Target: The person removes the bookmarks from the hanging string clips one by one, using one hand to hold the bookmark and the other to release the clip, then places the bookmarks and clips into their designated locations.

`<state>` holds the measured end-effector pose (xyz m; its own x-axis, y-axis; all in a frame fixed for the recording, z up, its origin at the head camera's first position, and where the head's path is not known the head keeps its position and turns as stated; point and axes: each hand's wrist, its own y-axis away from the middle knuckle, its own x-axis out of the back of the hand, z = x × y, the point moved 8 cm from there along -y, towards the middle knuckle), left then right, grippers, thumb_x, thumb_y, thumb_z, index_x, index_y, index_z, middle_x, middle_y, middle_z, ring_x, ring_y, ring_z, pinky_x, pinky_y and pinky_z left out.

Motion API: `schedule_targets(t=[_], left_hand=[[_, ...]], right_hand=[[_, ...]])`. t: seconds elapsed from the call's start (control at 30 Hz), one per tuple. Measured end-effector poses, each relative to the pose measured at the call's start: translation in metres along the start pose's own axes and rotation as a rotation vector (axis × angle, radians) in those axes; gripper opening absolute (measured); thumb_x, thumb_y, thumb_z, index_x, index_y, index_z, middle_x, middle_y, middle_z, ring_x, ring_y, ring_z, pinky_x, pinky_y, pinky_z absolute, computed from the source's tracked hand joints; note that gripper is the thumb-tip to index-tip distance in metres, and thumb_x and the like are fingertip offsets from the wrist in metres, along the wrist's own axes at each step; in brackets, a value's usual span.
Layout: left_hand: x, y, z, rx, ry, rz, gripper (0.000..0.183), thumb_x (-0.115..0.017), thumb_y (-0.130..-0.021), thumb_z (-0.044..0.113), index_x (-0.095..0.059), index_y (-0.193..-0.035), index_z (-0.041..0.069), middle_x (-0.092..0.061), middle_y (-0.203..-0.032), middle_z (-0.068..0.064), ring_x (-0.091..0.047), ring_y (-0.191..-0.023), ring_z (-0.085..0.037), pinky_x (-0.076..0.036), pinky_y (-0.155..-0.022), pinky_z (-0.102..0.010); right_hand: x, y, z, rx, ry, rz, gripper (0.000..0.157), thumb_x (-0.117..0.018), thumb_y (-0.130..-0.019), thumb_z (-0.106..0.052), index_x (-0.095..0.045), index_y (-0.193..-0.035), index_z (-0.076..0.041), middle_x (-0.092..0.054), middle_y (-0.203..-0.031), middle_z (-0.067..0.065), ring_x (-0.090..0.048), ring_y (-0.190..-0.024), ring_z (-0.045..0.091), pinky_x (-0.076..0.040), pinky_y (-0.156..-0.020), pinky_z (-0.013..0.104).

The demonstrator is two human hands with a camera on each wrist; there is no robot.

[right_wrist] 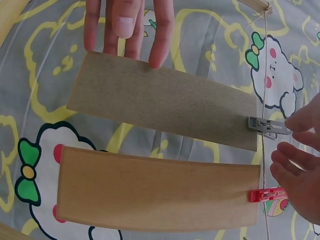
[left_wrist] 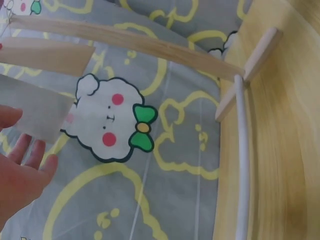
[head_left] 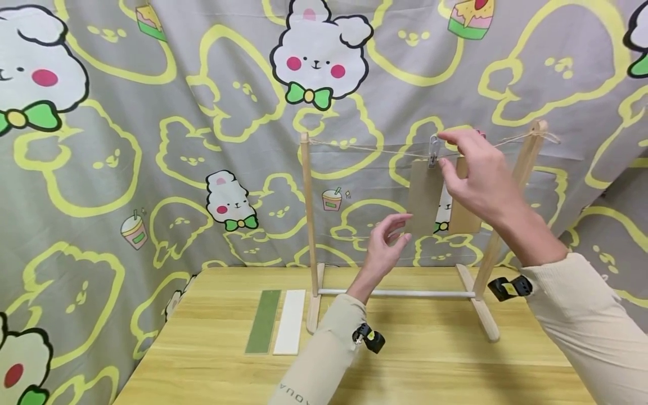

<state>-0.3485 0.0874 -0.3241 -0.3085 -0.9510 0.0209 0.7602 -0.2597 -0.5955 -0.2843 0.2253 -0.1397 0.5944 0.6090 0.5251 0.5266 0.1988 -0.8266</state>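
A grey-brown rectangular card [head_left: 424, 197] hangs from a string [head_left: 374, 149], held at its top by a grey clothespin [right_wrist: 260, 126]. My left hand [head_left: 387, 247] is beside the card's lower left edge, with fingertips at that edge and the thumb apart from the fingers. At the clothespin's top is my right hand [head_left: 478, 171], its index finger and thumb spread apart, fingertips close against the pin. Next to it hangs a tan card [right_wrist: 160, 190] on a red clothespin [right_wrist: 267, 195], partly hidden by the right hand in the head view.
The string runs between two wooden posts, left [head_left: 309, 214] and right [head_left: 526, 163], joined low down by a white rod [head_left: 400, 293]. On the table [head_left: 212, 337] lie a green strip [head_left: 263, 322] and a white strip [head_left: 289, 322]. A patterned curtain [head_left: 243, 140] hangs behind.
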Motion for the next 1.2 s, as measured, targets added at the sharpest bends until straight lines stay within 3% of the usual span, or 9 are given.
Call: schedule_targets(t=[0.23,0.4,0.6,0.8,0.9,0.97,1.13,1.2], left_hand=[[-0.005,0.001,-0.003,-0.002,0.026,0.053,0.036,-0.066,-0.091,-0.009,-0.066,-0.126,-0.003,-0.067,-0.129,-0.019,-0.063,-0.121,-0.031,-0.049,-0.106,-0.052],[-0.007,0.001,-0.001,-0.044,0.072,0.083,0.033,-0.064,-0.091,-0.012,-0.066,-0.123,-0.007,-0.067,-0.126,-0.022,-0.063,-0.120,-0.033,-0.051,-0.105,-0.044],[-0.007,0.002,0.003,-0.027,0.078,0.112,0.034,-0.062,-0.089,-0.016,-0.068,-0.120,-0.005,-0.068,-0.126,-0.017,-0.066,-0.115,-0.031,-0.057,-0.095,-0.041],[-0.009,0.003,0.005,-0.026,0.067,0.108,0.035,-0.061,-0.088,-0.020,-0.068,-0.119,-0.007,-0.069,-0.123,-0.020,-0.066,-0.112,-0.034,-0.059,-0.088,-0.042],[-0.008,0.004,0.004,-0.025,0.051,0.117,0.035,-0.060,-0.086,-0.022,-0.068,-0.117,-0.008,-0.070,-0.120,-0.021,-0.067,-0.112,-0.032,-0.060,-0.086,-0.036],[-0.007,0.006,0.010,-0.029,0.035,0.135,0.035,-0.060,-0.085,-0.024,-0.069,-0.115,-0.008,-0.072,-0.116,-0.022,-0.069,-0.109,-0.033,-0.061,-0.085,-0.038],[-0.005,0.009,0.018,-0.037,0.013,0.176,0.037,-0.059,-0.081,-0.028,-0.070,-0.111,-0.010,-0.072,-0.110,-0.026,-0.070,-0.101,-0.039,-0.060,-0.075,-0.029],[-0.004,0.007,0.013,-0.041,0.005,0.182,0.038,-0.058,-0.080,-0.029,-0.071,-0.110,-0.009,-0.073,-0.109,-0.024,-0.071,-0.099,-0.037,-0.056,-0.071,-0.021]], right_hand=[[-0.007,-0.007,0.001,-0.020,0.007,-0.064,0.044,-0.059,-0.097,0.000,-0.058,-0.140,0.001,-0.061,-0.134,0.024,-0.060,-0.110,0.041,-0.046,-0.090,0.054],[-0.011,-0.012,0.002,-0.030,0.028,-0.106,0.043,-0.054,-0.099,0.000,-0.055,-0.142,0.004,-0.061,-0.133,0.028,-0.059,-0.115,0.044,-0.046,-0.091,0.057],[-0.013,-0.016,0.004,-0.021,0.041,-0.140,0.043,-0.052,-0.100,0.000,-0.053,-0.142,0.007,-0.060,-0.134,0.030,-0.056,-0.123,0.046,-0.046,-0.099,0.060],[-0.014,-0.021,0.004,-0.001,0.057,-0.143,0.039,-0.053,-0.101,-0.001,-0.056,-0.138,0.009,-0.066,-0.121,0.030,-0.063,-0.097,0.042,-0.049,-0.084,0.057],[-0.015,-0.023,0.005,-0.012,0.057,-0.153,0.036,-0.052,-0.103,-0.005,-0.059,-0.136,0.009,-0.066,-0.120,0.030,-0.063,-0.098,0.043,-0.048,-0.087,0.059],[-0.016,-0.025,0.006,-0.014,0.057,-0.160,0.035,-0.050,-0.105,-0.006,-0.059,-0.135,0.010,-0.065,-0.120,0.031,-0.062,-0.103,0.045,-0.046,-0.091,0.061],[-0.015,-0.026,0.008,-0.056,0.034,-0.185,0.036,-0.047,-0.109,-0.011,-0.059,-0.135,0.009,-0.064,-0.120,0.032,-0.059,-0.102,0.044,-0.043,-0.094,0.061],[-0.013,-0.026,0.009,-0.088,0.021,-0.195,0.037,-0.047,-0.109,-0.014,-0.059,-0.136,0.008,-0.063,-0.122,0.030,-0.059,-0.102,0.043,-0.044,-0.093,0.060]])
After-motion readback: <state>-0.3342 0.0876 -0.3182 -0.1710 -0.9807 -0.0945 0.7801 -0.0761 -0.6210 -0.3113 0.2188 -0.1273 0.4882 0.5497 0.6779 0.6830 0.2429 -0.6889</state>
